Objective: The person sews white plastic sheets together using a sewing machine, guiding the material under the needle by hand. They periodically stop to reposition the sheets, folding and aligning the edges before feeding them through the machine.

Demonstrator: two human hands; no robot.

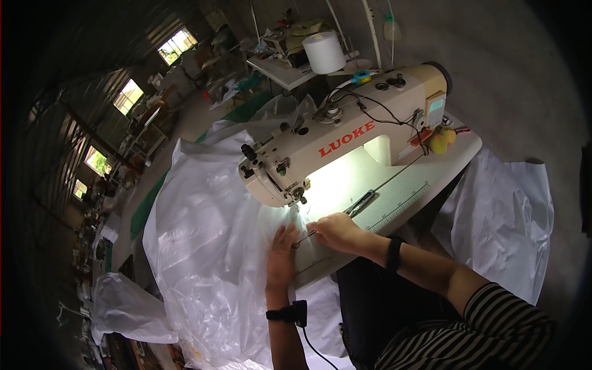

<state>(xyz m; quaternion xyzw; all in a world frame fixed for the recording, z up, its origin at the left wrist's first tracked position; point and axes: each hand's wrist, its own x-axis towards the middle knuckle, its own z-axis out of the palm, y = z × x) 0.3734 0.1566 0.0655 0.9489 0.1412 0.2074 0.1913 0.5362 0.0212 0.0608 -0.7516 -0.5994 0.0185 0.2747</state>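
The left hand [280, 259] lies with its fingers extended on the white sheeting [206, 246], just in front of the stitching end of the sewing machine [351, 132]; it looks to be pressing rather than clenched. The right hand [339, 233] is curled, its fingertips close together at the sheeting's edge near the needle area; it seems to pinch the material, though the exact grip is too small to tell. The sheeting spreads over the bench [394, 182] on the left and drapes down past its front. To guide it well, I would keep the layers flat and the edge straight, let the feed draw the slippery material without tugging, and hold both sets of fingertips clear of the needle. The hanging bulk could drag the line aside, so some slack near the left hand should help. The bench's near edge runs just below the hands, leaving little support there; more open surface lies to the right, under the machine's arm, where a pair of dark snips [362, 203] rests just beyond the right hand and could catch a sideways sweep. The cable [317, 350] from the left wristband [290, 313] also needs free play.
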